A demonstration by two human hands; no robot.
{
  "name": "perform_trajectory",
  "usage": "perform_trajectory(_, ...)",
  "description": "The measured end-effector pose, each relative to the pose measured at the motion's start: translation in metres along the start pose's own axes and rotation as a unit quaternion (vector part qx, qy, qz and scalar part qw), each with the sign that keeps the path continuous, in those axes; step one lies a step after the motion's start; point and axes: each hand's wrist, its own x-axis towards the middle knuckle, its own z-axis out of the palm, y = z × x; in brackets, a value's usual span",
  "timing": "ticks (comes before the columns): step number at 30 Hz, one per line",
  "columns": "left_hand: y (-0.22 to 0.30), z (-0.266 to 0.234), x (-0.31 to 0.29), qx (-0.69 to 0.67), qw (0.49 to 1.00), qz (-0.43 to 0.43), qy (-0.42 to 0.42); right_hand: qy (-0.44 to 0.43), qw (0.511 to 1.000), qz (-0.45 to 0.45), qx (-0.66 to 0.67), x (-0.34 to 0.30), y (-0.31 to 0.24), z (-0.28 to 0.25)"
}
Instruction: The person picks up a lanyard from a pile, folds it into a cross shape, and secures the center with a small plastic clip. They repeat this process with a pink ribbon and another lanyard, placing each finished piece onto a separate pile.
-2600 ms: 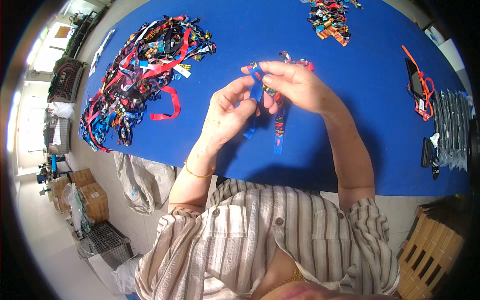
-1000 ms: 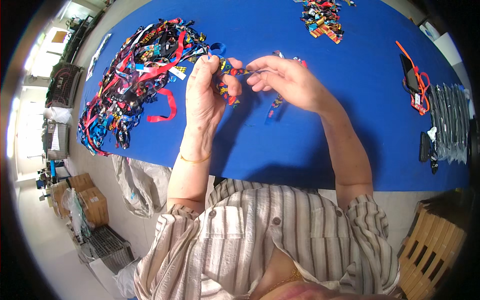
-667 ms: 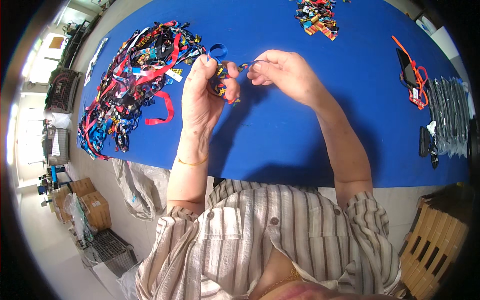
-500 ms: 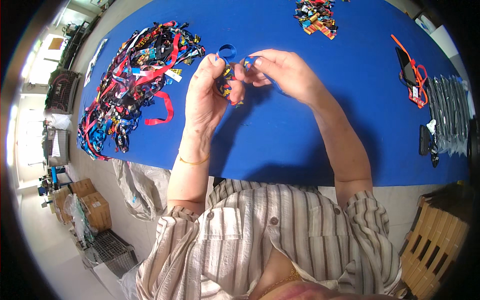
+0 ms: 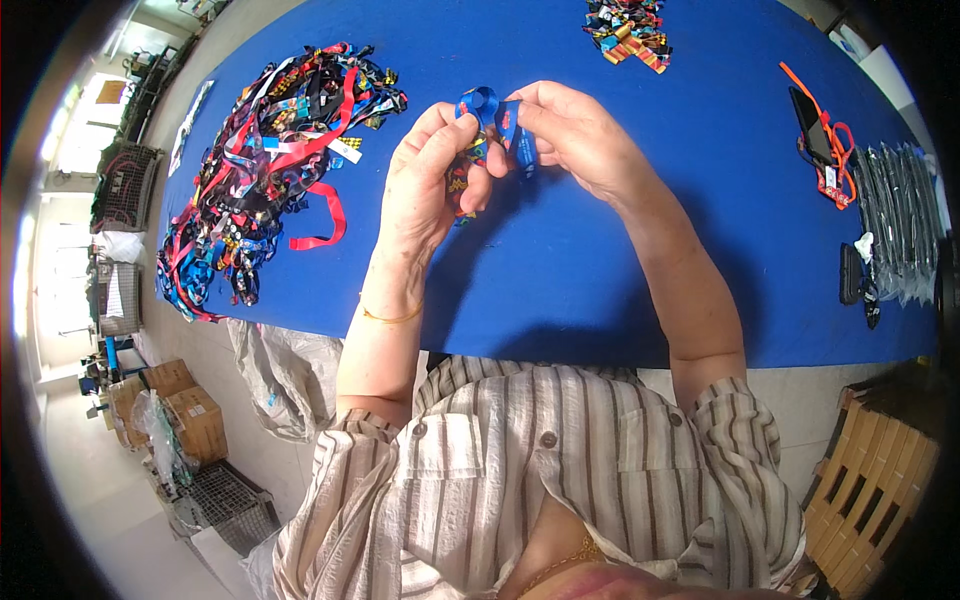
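A blue printed ribbon strap (image 5: 483, 101), patterned in yellow and red, is held up above the blue table between my hands. My left hand (image 5: 425, 175) is closed round it, thumb pressed on the strap, with a patterned part showing below the fingers. My right hand (image 5: 580, 140) pinches another stretch of the same strap between thumb and fingers, and a blue length dangles beside the fingertips. Left of my left hand lies a large tangled heap of colourful printed straps (image 5: 270, 170), with a red strap (image 5: 335, 215) trailing from its edge.
A smaller bundle of straps (image 5: 630, 35) lies at the far edge of the blue table (image 5: 600, 270). On the right are a dark phone (image 5: 810, 125), an orange lanyard (image 5: 843, 150) and a row of plastic-wrapped packs (image 5: 900, 215). Cardboard boxes (image 5: 190, 410) stand on the floor at left.
My left hand has shifted a little right and upward with the strap's loop. My right hand has risen slightly, and more of the blue strap now shows by its fingertips.
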Motion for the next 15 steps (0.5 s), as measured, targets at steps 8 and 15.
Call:
perform_trajectory(8,-0.004,0.004,0.007,0.035,0.999,-0.004,0.015,-0.017,1.000,-0.007,-0.016,-0.001,-0.004,0.003)
perform_trajectory(15,-0.011,-0.002,0.011,0.060,0.997,0.013,0.038,0.004,0.999,0.037,0.020,-0.001,-0.004,0.003)
